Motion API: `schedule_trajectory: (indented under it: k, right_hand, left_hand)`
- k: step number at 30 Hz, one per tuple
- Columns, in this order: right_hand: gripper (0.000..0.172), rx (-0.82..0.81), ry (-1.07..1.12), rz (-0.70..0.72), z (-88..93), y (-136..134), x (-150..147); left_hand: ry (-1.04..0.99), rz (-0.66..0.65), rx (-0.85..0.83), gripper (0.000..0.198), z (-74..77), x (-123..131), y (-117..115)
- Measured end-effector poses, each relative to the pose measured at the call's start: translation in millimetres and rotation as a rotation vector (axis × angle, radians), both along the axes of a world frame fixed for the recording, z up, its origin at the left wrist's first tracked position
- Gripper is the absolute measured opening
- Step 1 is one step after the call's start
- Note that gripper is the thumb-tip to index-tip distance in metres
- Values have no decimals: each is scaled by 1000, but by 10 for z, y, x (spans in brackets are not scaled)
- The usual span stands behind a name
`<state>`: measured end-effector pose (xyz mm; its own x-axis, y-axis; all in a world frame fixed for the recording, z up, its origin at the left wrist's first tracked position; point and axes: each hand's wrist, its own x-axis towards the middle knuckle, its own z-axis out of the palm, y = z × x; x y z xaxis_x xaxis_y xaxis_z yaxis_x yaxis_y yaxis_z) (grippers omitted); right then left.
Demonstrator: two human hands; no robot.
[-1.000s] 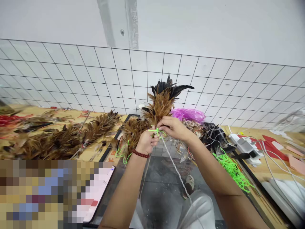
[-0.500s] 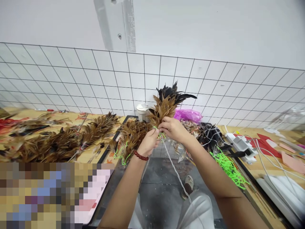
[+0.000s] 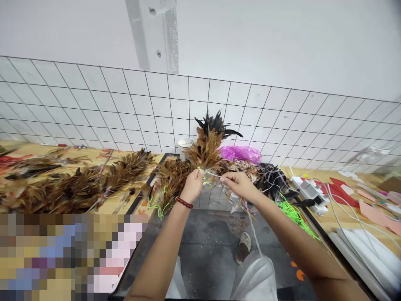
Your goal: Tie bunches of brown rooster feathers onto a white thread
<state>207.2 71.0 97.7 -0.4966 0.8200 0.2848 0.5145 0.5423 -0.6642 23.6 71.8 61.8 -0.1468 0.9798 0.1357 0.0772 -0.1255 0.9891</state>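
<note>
My left hand (image 3: 193,185), with a dark red bead bracelet above it, is closed on the base of an upright feather bundle (image 3: 206,144), brown below and black at the tip. Bright green ties show beside its fingers. To its right, my right hand (image 3: 239,184) pinches a thin white string (image 3: 214,174) stretched taut from the base of the bundle. The string's twisted length (image 3: 255,230) hangs down from the right hand toward my lap. Exactly how the left fingers grip the base is hidden.
Brown feathers (image 3: 172,177) lie left of my hands, with long feather garlands (image 3: 72,188) further left. On the right are black feathers (image 3: 272,177), green ties (image 3: 294,217) and a white power strip (image 3: 310,194). A pink plastic bag (image 3: 241,154) and white cup (image 3: 184,145) stand behind.
My right hand has moved away from the left, drawing the string taut to the right. The feather bundle has shifted slightly left in view.
</note>
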Motion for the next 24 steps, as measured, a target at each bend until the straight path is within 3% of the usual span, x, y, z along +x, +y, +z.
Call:
schedule_trajectory:
  k: [3,5,9,13,15,19,22,24]
  right_hand:
    - [23,469,-370,57,425,52,49]
    - [22,633,-554,123,662,106,-14]
    - [20,659,-747,210,888,301,-194]
    - [18,534,-831,231,824,545,-218]
    - [16,460,-827,237,739,628,-195]
    - [12,350,-693,222,577,719,-160]
    - [10,285,-542,136,512,812,-34]
    - [10,148,-460,42,495,888,177]
  left_hand:
    - [378,-2,53,22,-34,87,6]
    - [600,-49,75,19,-11,183,-52]
    - [948,-168,157,23,111,353,-294]
    - [1185,-192,245,25,214,422,-502]
    - [1153,-152,269,25,217,438,-535]
    - [862,-113,371,27,144,452,-506]
    - [723,-179,369,12,115,394,-464]
    - [665,-207,315,3,148,304,-441]
